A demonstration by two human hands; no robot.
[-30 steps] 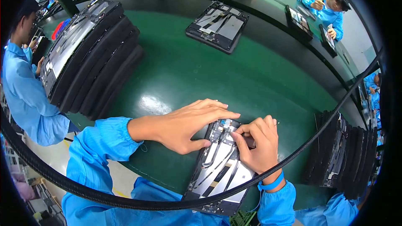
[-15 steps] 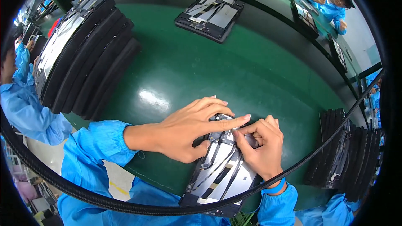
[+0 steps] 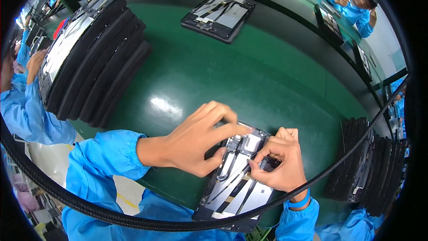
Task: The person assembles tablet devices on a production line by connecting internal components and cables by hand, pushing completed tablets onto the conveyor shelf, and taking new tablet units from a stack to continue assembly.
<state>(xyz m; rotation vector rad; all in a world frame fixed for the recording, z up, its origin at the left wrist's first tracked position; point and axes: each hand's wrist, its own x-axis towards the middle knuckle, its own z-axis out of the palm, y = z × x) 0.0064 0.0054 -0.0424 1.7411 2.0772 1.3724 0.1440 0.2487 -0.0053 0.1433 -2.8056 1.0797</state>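
An opened tablet (image 3: 223,198) lies at a slant near the table's front edge, its silver inner plate, dark ribbon cables and circuit parts exposed. Over its upper left side is my left hand (image 3: 194,145), thumb at the edge and fingers apart, the index finger reaching across the top and slightly blurred. My right hand (image 3: 283,165) is closed in a pinch, thumb against index finger, low over the tablet's upper right part. Whatever sits between those fingertips is too small to make out. A blue band (image 3: 299,203) circles my right wrist.
A tall stack of opened tablets in black trays (image 3: 100,58) leans at the left. Another opened tablet (image 3: 229,11) lies at the far side. More dark stacked trays (image 3: 356,165) stand at the right. A black braided cable (image 3: 133,221) arcs across the foreground. Co-workers in blue sit around.
My right hand has drawn slightly down and away from the tablet's top, still pinched. My left index finger has pulled back and bent, uncovering more of the upper end. The tablet stays put.
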